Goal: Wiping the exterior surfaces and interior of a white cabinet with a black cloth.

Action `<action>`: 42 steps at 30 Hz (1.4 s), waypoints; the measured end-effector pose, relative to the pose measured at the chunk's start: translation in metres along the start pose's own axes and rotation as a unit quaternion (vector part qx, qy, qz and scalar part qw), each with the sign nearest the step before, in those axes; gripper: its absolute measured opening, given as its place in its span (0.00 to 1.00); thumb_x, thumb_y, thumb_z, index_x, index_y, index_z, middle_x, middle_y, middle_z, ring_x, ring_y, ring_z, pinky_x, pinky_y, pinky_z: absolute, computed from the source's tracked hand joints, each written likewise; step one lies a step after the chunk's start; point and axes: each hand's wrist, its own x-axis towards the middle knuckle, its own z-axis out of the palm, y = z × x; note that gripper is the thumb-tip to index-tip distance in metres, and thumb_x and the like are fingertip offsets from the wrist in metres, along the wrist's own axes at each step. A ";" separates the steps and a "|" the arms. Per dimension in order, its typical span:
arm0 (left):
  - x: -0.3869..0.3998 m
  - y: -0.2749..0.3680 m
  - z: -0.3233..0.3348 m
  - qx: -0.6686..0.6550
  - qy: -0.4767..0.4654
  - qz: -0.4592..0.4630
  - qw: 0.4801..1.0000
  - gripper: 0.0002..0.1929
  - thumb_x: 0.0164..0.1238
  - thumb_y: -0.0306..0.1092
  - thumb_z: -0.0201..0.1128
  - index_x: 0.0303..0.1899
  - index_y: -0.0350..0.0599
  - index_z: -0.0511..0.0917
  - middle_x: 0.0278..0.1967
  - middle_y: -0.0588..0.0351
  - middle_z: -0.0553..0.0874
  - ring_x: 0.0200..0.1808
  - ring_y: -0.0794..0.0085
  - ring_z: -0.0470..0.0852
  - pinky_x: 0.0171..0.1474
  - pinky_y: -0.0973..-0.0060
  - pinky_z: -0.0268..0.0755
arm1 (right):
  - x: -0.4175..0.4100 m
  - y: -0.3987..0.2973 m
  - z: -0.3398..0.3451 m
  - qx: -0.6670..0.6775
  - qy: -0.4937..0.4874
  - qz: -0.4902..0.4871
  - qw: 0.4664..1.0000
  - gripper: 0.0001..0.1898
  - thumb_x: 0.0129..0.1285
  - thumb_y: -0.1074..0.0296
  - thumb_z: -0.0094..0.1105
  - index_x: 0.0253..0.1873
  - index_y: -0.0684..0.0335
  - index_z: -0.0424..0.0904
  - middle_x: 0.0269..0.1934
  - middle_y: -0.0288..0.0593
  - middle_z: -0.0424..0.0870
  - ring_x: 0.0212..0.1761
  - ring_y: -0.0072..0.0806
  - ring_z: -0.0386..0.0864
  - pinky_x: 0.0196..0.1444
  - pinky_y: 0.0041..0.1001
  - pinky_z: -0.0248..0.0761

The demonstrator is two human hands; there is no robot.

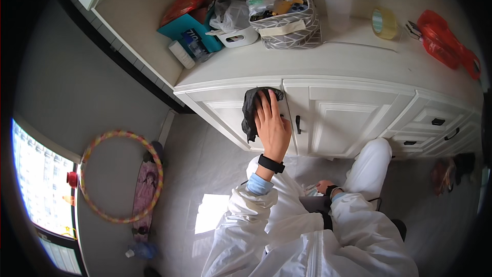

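My left hand [272, 129] presses a dark, crumpled cloth [250, 117] flat against the upper part of a white cabinet door [226, 113], its fingers pointing up towards the counter. Beside it, a second white door [342, 123] with a black handle [298, 124] is closed. Low between my knees is my right hand [325, 186], beside something pale and light blue [310, 190] that is too small to identify. How its fingers are placed does not show clearly. Both wrists wear black bands.
On the white countertop [238, 65] stand a white bottle [182, 54], a teal box [188, 27], a patterned fabric basket [288, 27], a pink-lidded cup [337, 4], a tape roll [384, 23] and a red plastic bag [442, 42]. A hula hoop [89, 192] and skateboard [143, 200] are at the left wall.
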 end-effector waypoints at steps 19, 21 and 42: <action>0.001 0.000 0.004 0.036 -0.018 0.080 0.996 0.41 0.52 0.24 0.60 0.73 0.48 0.60 0.73 0.42 0.61 0.71 0.47 0.62 0.70 0.54 0.56 | -0.002 -0.010 -0.002 0.009 -0.001 0.001 1.000 0.16 0.59 0.58 0.57 0.48 0.57 0.86 0.47 0.52 0.86 0.53 0.48 0.82 0.59 0.39 0.72; -0.009 -0.004 0.015 0.047 -0.035 0.074 0.996 0.40 0.53 0.24 0.61 0.73 0.47 0.61 0.71 0.43 0.64 0.70 0.49 0.64 0.68 0.55 0.58 | -0.004 -0.011 -0.002 0.010 0.002 0.002 1.000 0.16 0.59 0.58 0.57 0.48 0.56 0.86 0.47 0.53 0.86 0.53 0.48 0.82 0.60 0.39 0.72; -0.064 -0.034 0.055 0.057 -0.108 0.095 0.988 0.40 0.54 0.24 0.58 0.74 0.48 0.60 0.71 0.48 0.65 0.66 0.54 0.69 0.67 0.61 0.63 | 0.001 0.003 0.004 -0.018 0.034 -0.002 0.999 0.16 0.61 0.61 0.57 0.50 0.59 0.86 0.41 0.48 0.89 0.46 0.40 0.86 0.52 0.34 0.76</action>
